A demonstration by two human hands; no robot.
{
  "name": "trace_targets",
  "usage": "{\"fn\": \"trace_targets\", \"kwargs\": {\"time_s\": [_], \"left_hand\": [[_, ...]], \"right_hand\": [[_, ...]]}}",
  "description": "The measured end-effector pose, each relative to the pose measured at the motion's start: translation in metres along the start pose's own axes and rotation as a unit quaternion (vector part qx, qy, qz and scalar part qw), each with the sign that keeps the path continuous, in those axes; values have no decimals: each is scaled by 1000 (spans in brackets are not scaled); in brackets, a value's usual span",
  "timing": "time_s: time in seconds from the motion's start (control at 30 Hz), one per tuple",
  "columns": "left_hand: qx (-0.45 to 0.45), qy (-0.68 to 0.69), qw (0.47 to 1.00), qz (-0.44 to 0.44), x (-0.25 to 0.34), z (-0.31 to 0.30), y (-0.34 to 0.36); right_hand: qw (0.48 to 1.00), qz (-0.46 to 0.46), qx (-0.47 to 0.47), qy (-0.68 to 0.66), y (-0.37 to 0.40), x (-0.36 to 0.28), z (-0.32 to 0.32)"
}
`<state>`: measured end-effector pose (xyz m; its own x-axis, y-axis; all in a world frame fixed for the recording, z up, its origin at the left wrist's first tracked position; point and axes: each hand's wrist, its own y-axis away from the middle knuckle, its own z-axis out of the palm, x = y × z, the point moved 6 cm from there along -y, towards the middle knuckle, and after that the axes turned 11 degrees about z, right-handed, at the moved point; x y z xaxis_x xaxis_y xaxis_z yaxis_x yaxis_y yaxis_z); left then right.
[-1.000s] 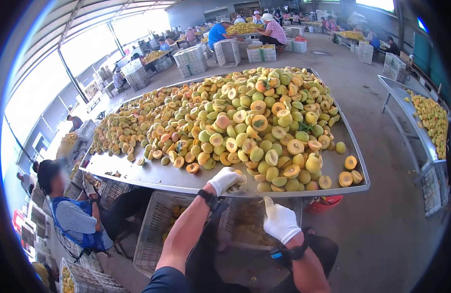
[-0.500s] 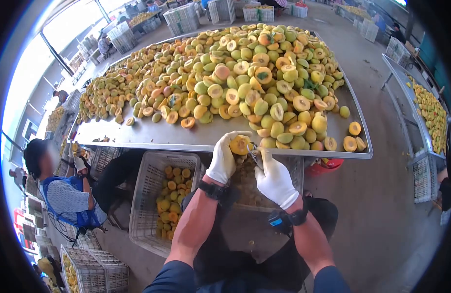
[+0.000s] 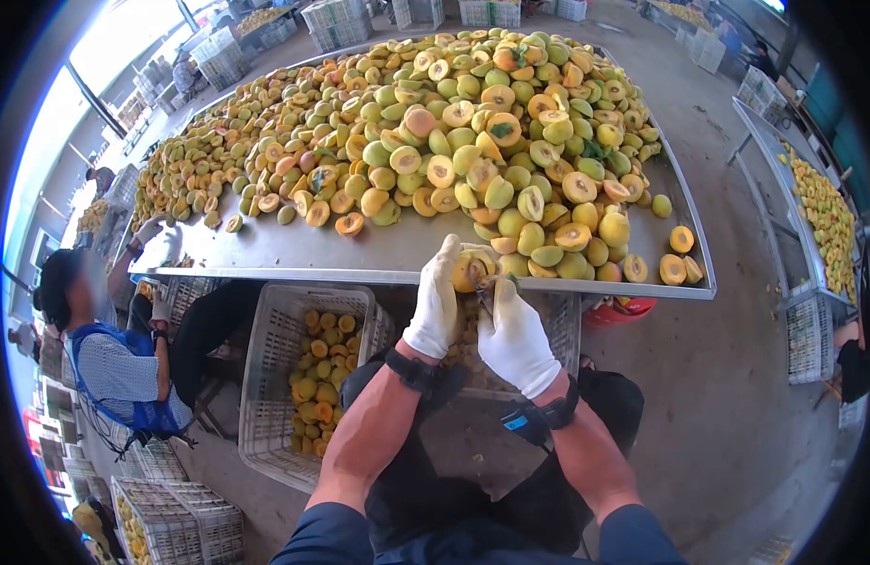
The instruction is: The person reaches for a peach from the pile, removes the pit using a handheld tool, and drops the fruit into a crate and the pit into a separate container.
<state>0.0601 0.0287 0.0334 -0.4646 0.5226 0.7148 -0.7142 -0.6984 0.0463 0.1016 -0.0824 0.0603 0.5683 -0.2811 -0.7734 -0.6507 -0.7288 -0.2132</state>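
My left hand (image 3: 437,299), in a white glove, is closed around a halved yellow peach (image 3: 470,271) just in front of the tray's near edge. The peach's cut face is partly turned toward me. My right hand (image 3: 515,337), also gloved, grips a small metal pitting tool (image 3: 487,299) whose tip is at the peach; the fingers hide most of its handle. Beyond both hands, a large heap of halved peaches (image 3: 406,158) covers much of the metal tray table (image 3: 331,251).
Left of my legs stands a plastic crate (image 3: 249,414) holding peach halves. Another crate (image 3: 571,339) sits below my hands under the table edge, beside a red bucket (image 3: 618,313). A co-worker (image 3: 124,367) sits at the left. A second fruit table (image 3: 769,165) stands at right.
My view has shifted slightly, so the table appears a little higher and farther left. Both hands keep hold of the peach and tool. The co-worker's gloved hand has reached onto the tray.
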Motion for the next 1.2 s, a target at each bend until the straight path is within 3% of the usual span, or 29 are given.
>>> {"fn": "trace_targets", "kwargs": {"time_s": [0.27,0.47,0.67,0.77,0.9,1.0,1.03,1.1,1.13,1.2], "left_hand": [[24,-33,998,41,-1,0,3],[90,27,995,30,-11,-10,-1],[59,29,998,26,-15,-12,-2],[11,-62,995,72,-17,-19,-7],[24,-106,985,131,-18,-22,-7],[-5,-100,988,119,-9,-13,-1],[-39,-193,969,150,0,-10,-3],[-104,-166,979,60,-6,-17,-11],[-104,-167,978,64,-2,-16,-12],[-91,-207,974,-10,-3,-16,-13]], "right_hand": [[1000,-7,-6,-14,2,0,5],[1000,-2,-12,-23,2,2,7],[999,-1,-24,-22,2,4,7],[999,-3,-38,-16,5,13,11],[998,3,-45,-49,2,4,9],[995,22,-82,-46,4,11,12],[995,10,-96,-31,6,8,11],[994,-3,-103,-26,11,11,13],[994,-7,-103,-26,12,18,16],[991,-9,-101,-82,10,30,24]]}}
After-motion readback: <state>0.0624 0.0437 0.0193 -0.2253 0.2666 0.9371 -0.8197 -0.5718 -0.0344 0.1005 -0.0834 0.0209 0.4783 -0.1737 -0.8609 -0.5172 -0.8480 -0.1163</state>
